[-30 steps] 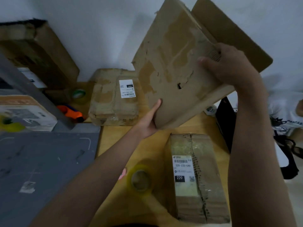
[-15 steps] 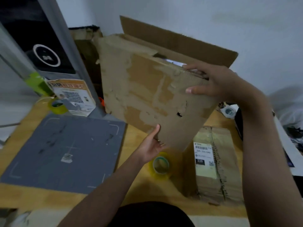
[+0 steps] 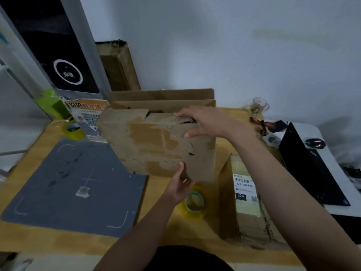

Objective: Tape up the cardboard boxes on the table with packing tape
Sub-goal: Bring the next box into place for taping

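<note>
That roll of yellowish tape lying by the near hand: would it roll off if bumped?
Probably not: the tape roll lies flat on the wooden table, hole upward, so a bump would likely slide it. It looks light, being a hollow ring.

The scene is dimly and evenly lit, with a cool grey cast on the wall [image 3: 254, 45]. Soft shadows are thrown beneath the cardboard box [image 3: 156, 145]. Straight lines are bent near the edges by wide-angle distortion, and fine detail is softened by slight blur.

Worn open box [image 3: 156, 145] tilted; taped box [image 3: 248, 200] flat.
</note>
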Motion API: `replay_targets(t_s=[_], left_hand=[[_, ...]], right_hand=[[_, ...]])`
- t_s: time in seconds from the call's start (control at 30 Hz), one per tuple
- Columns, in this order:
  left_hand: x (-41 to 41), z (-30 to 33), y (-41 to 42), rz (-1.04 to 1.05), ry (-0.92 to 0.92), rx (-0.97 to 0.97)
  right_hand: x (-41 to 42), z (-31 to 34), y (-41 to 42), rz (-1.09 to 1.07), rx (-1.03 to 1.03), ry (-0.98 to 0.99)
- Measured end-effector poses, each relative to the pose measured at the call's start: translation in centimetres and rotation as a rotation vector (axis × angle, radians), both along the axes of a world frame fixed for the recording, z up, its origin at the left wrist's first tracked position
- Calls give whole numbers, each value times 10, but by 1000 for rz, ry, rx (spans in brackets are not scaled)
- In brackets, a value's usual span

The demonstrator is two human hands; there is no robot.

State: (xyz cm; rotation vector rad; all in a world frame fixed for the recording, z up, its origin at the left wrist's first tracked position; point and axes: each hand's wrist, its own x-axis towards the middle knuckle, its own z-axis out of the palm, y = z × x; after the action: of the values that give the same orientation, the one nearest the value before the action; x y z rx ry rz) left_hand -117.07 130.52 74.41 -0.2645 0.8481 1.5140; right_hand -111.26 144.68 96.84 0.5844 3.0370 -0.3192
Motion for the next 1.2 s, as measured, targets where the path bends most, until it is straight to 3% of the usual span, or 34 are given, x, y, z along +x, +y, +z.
replay_targets(t_s=[0.27, 0.43, 0.53, 0.73, 0.83, 0.9, 0.97, 1.03, 1.2], left_hand=[[-18, 4, 10, 5, 107, 2], [-49, 39, 17, -192, 382, 0], [-67, 60, 6, -389, 724, -62], [-101, 126, 5, -214, 1813, -6], [-128, 139, 16, -477, 2234, -146], [-146, 135, 21, -777, 2303, -308], [-159, 126, 24, -945, 2326, -425], [-168, 122, 26, -988, 2357, -492], [-190, 131, 27, -1083, 2363, -505]], right_hand=[[-16, -58, 16, -11, 30, 24], [4, -95, 35, -208, -31, 97], [14, -110, 46, -398, -201, 99], [18, -124, 45, -509, -367, 304], [27, -129, 45, -623, -232, 386], [40, -136, 47, -747, -195, 410], [52, -144, 49, -777, -374, 469], [56, -150, 46, -720, -484, 497], [49, -148, 31, -711, -354, 490]])
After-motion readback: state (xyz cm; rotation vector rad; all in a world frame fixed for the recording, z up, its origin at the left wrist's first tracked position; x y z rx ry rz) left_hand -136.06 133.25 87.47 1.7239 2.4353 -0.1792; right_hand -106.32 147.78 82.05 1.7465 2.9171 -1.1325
